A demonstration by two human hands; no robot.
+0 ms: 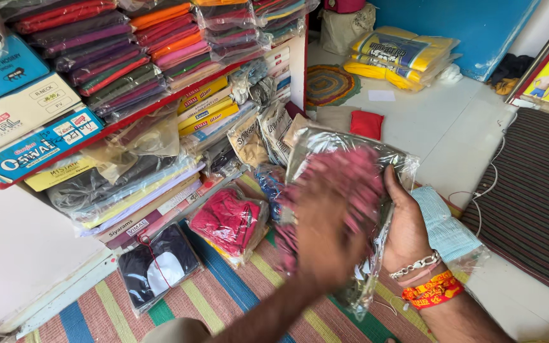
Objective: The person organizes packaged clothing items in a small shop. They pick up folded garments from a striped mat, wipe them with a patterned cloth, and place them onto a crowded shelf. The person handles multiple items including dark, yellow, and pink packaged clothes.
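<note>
clear pink packet (344, 184); red packet (229, 222) beside

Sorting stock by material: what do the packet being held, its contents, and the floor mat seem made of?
Packet: thin clear plastic film, by its glossy crinkles. Contents: pink cloth, probably a knit, though blurred. Striped mat: seemingly woven cotton, matte and ribbed. The right hand grips the packet's edge; the left hand lies on its face.

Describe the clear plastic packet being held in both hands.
The clear plastic packet is a glossy, crinkled transparent bag holding folded pink fabric. It is held tilted above the striped mat. The right hand grips its right edge, thumb on the front; the blurred left hand lies flat across its face.
</note>
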